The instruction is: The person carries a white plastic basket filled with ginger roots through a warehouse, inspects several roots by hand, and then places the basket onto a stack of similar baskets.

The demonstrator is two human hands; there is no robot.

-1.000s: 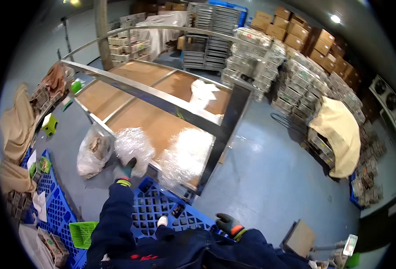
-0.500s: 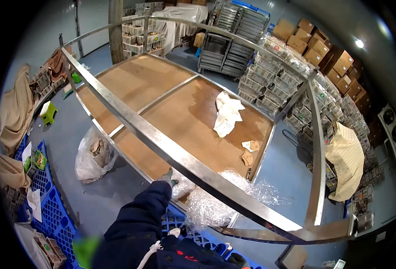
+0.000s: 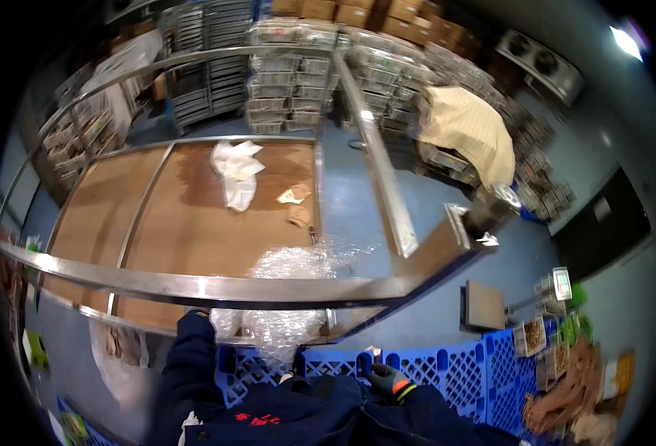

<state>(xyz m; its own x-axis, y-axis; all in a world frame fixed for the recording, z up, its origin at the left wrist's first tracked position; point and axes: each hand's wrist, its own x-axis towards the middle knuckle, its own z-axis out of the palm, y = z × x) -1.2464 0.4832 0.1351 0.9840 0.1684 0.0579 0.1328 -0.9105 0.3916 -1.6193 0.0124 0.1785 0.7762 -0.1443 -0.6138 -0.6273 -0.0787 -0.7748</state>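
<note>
My left arm, in a dark navy sleeve, reaches forward to the near edge of a metal-framed platform with a brown surface [image 3: 194, 230]. Only a bit of my gloved left hand [image 3: 199, 313] shows at the cuff; its fingers are hidden. Beside it lies a crumpled heap of clear plastic film [image 3: 287, 327], passing under the metal rail [image 3: 194, 288] and hanging over the platform's near edge. My right hand [image 3: 389, 380], in a dark glove with an orange and yellow cuff, hangs low over the blue plastic pallets [image 3: 447, 372]. Blur obscures its fingers, and I see nothing in it.
A white cloth [image 3: 237, 175] and torn cardboard pieces [image 3: 298, 215] lie on the platform. A clear bag [image 3: 120, 357] stands at left. Stacked crates [image 3: 272, 89], a metal rack [image 3: 224, 70] and a cloth-covered stack [image 3: 469, 126] stand beyond. A platform scale [image 3: 484, 305] sits at right.
My view has swung to the right, bringing the scale and the crates at the right into sight. My right hand shows more fully, while my left hand is now mostly hidden.
</note>
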